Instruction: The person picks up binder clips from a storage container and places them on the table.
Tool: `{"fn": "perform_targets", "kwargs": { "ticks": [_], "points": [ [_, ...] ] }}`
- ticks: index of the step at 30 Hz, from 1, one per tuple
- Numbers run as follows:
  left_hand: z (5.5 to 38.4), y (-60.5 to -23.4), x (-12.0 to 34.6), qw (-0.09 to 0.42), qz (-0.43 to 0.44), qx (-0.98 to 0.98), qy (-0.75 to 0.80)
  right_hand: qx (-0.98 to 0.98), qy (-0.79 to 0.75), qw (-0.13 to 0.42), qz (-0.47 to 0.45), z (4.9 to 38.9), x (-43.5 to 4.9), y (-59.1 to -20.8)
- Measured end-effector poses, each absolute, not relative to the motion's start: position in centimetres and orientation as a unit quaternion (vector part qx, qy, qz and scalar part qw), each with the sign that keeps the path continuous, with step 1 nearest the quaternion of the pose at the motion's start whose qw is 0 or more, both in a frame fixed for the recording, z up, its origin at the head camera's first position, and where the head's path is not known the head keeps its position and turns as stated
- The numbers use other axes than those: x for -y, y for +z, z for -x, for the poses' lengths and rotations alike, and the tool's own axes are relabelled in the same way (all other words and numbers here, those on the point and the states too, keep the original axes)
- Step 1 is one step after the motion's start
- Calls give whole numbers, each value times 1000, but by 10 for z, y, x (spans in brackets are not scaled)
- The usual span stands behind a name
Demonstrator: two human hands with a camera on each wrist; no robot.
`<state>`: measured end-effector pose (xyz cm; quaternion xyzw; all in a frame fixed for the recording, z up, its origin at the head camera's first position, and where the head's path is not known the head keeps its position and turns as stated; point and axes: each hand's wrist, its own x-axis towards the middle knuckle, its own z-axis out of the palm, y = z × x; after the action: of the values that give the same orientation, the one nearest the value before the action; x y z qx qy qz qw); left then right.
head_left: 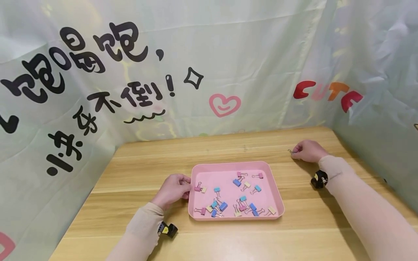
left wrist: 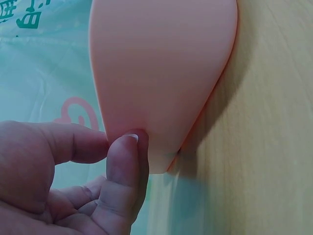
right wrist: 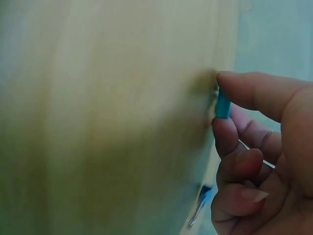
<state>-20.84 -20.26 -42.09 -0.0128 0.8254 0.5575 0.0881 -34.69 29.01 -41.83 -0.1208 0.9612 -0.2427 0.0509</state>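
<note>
A pink tray (head_left: 228,219) lies on the wooden table with many small binder clips in it, in pink, yellow, teal and blue. At its left side my left hand (head_left: 173,188) pinches the rim; in the left wrist view, fingertips (left wrist: 124,159) lie against the outer wall of the tray. Over the table to the right of the tray, my right hand (head_left: 309,150) pinches a teal binder clip (right wrist: 223,104) between thumb and finger. A second, blue clip (right wrist: 204,193) shows below the curled fingers in the right wrist view; what it rests on I cannot tell.
The wooden table (head_left: 147,159) runs to a printed cloth (head_left: 261,72) that hangs behind it and on both sides. A wrist camera (head_left: 168,230) is strapped to the left sleeve, another camera (head_left: 319,179) to the right one.
</note>
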Motion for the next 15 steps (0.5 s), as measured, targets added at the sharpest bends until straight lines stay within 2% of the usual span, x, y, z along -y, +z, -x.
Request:
{"fn": "perform_targets", "kwargs": {
  "ticks": [15],
  "points": [
    [208,-420,201,86,12,-826,557,-965,-244,49,82,341,-317,-421]
  ]
}}
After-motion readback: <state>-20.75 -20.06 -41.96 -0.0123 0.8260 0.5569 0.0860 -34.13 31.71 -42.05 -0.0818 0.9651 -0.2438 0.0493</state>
